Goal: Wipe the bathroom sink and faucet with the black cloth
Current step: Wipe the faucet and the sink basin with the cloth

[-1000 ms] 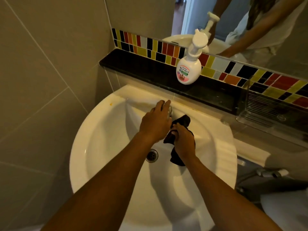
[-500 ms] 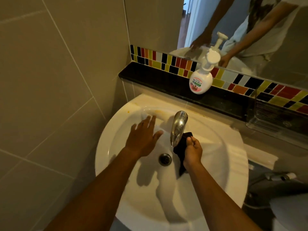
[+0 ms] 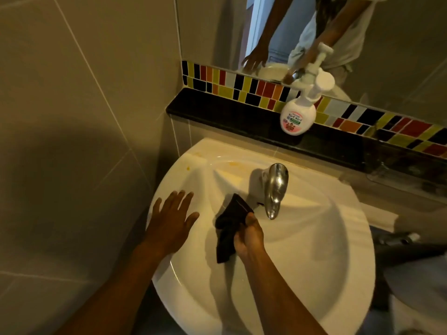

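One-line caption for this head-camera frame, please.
Right hand holds black cloth in white sink beside chrome faucet; left hand spread open on rim.

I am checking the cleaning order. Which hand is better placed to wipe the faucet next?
Right. The right hand already holds the black cloth in its grip, just beside the faucet spout. The left hand is empty, spread over the sink rim.

We see a white soap bottle (image 3: 298, 116) with a pump, standing upright on a black ledge (image 3: 217, 114) at the far side. Behind the ledge runs a tile strip (image 3: 242, 85) of black, yellow, red, orange and white pieces. Above the strip hangs a mirror (image 3: 399, 44). On the left we find a wall (image 3: 72, 117) of large beige tiles. At the right end of the ledge we notice a clear tray (image 3: 406, 177), dim and hard to read.
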`<control>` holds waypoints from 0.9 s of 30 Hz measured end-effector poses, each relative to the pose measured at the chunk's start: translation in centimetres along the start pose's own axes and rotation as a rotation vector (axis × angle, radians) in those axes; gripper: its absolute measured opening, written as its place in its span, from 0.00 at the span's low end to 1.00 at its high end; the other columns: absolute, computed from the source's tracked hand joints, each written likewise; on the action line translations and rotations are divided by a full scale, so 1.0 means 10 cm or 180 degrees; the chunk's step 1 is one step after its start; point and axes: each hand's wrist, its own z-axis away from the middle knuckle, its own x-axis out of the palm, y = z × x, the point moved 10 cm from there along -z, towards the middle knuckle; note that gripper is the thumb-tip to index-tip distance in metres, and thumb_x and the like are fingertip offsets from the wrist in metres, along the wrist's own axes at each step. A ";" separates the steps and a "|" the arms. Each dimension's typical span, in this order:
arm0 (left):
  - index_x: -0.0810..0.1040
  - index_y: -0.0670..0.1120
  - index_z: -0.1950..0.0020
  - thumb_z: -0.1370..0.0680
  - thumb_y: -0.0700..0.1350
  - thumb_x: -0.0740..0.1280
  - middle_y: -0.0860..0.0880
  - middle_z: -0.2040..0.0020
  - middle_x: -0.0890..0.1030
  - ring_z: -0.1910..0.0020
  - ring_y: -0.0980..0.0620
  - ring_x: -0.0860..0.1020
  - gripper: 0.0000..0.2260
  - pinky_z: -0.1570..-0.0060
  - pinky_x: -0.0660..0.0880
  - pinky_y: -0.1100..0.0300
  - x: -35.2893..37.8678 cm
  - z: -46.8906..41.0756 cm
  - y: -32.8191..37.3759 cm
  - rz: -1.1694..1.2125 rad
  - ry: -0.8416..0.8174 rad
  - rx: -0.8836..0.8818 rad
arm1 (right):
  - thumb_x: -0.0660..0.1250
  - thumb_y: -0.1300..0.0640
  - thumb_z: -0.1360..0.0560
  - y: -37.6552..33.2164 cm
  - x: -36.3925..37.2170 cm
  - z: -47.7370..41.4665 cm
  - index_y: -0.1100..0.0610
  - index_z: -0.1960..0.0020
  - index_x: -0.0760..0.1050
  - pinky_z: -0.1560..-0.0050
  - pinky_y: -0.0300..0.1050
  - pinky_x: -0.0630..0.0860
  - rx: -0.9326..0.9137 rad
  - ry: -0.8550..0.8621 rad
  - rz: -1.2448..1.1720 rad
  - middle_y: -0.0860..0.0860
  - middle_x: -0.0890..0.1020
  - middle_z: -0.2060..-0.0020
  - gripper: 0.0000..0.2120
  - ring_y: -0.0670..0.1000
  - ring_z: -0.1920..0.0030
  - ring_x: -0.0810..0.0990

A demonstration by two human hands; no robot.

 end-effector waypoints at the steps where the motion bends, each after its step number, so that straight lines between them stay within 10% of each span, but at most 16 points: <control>1: 0.50 0.54 0.23 0.32 0.72 0.31 0.49 0.22 0.55 0.23 0.47 0.51 0.41 0.27 0.42 0.45 -0.01 0.00 -0.06 0.0001 0.0019 -0.0025 | 0.65 0.58 0.24 0.00 0.04 0.02 0.62 0.40 0.74 0.52 0.50 0.77 -0.0062 0.0033 0.0082 0.62 0.80 0.45 0.14 0.59 0.48 0.80; 7: 0.49 0.53 0.23 0.29 0.69 0.36 0.47 0.21 0.50 0.23 0.46 0.46 0.37 0.26 0.41 0.45 0.00 -0.18 -0.53 -0.0042 0.0059 -0.0102 | 0.60 0.56 0.20 -0.52 0.74 0.25 0.51 0.51 0.74 0.38 0.42 0.71 -0.2215 0.0119 0.1809 0.53 0.76 0.45 0.04 0.52 0.43 0.75; 11: 0.49 0.55 0.23 0.29 0.71 0.31 0.47 0.21 0.51 0.23 0.44 0.48 0.38 0.26 0.45 0.43 0.12 -0.27 -0.64 -0.0005 0.0078 0.0014 | 0.61 0.58 0.21 -0.83 1.05 0.49 0.54 0.49 0.73 0.53 0.20 0.66 -0.3336 0.0299 0.2309 0.49 0.74 0.49 0.03 0.45 0.49 0.73; 16: 0.53 0.51 0.23 0.24 0.67 0.38 0.45 0.22 0.56 0.24 0.41 0.52 0.34 0.30 0.57 0.42 0.16 -0.33 -0.64 0.0078 0.0219 -0.0051 | 0.60 0.55 0.20 -1.12 1.19 0.60 0.54 0.46 0.71 0.49 0.33 0.72 -0.3905 0.0513 0.2575 0.50 0.74 0.50 0.05 0.45 0.50 0.75; 27: 0.55 0.51 0.24 0.21 0.61 0.46 0.46 0.24 0.61 0.24 0.44 0.57 0.28 0.33 0.65 0.43 0.12 -0.33 -0.71 0.0450 0.0590 -0.0163 | 0.58 0.60 0.20 -1.61 1.54 0.48 0.57 0.47 0.67 0.55 0.27 0.72 -0.4242 0.0596 0.2265 0.47 0.72 0.53 0.03 0.37 0.56 0.74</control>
